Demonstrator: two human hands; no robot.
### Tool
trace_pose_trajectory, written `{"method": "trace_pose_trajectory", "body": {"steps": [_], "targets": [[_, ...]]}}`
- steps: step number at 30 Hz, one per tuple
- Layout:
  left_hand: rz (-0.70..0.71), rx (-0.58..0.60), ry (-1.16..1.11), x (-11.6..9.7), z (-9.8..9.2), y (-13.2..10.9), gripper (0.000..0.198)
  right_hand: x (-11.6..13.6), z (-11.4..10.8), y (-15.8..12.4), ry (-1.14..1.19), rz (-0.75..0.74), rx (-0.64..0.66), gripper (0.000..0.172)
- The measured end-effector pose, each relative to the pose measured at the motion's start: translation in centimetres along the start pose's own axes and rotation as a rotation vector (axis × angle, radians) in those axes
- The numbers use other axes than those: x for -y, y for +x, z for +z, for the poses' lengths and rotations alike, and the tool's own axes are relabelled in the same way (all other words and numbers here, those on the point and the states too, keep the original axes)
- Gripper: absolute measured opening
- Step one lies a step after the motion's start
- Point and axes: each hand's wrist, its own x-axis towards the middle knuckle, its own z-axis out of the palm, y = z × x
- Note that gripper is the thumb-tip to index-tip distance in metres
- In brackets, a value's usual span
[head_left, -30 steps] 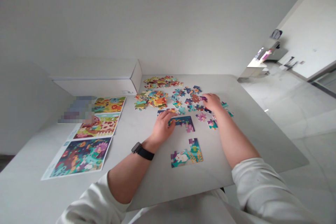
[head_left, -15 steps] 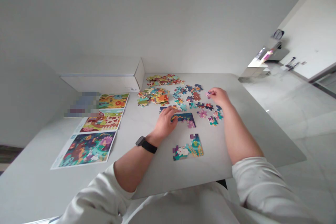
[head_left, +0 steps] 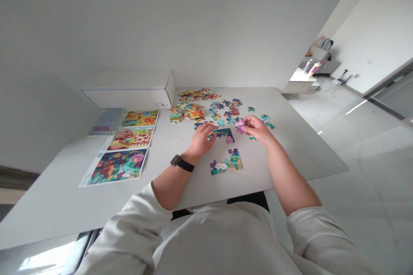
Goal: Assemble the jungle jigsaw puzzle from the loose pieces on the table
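My left hand (head_left: 202,138) lies on the table with its fingers spread, its fingertips at the left end of the upper joined puzzle section (head_left: 228,135). That section has a dark top and pink flowers at its right end. My right hand (head_left: 257,129) is closed in a pinch on a pink-purple puzzle piece (head_left: 240,126), just right of the section. Whether a second pink piece lies under it I cannot tell. Nearer to me is a lower joined section (head_left: 226,165) with a white rabbit. Loose dark and teal pieces (head_left: 228,109) lie beyond my hands.
Two piles of orange and yellow pieces (head_left: 190,111) and red-green pieces (head_left: 198,94) lie farther back. A white box (head_left: 129,97) stands along the wall. Printed picture sheets (head_left: 121,165) lie at left. Several loose teal pieces (head_left: 266,118) lie right of my right hand.
My right hand has moved left with its piece, towards the upper joined section. My left hand stays by that section. The camera view has shifted slightly.
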Motion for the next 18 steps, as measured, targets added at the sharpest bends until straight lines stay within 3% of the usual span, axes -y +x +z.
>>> {"method": "trace_pose_trajectory", "body": {"steps": [7,18], "targets": [[0.090,0.119,0.009,-2.5,0.3,-0.7,0.033,-1.6,2.2,-0.6,-0.067,0.044,0.132,0.046],[0.156,0.291,-0.018,-2.8,0.3,-1.0,0.038,-2.8,2.7,-1.0,-0.224,0.080,0.294,0.037]]}}
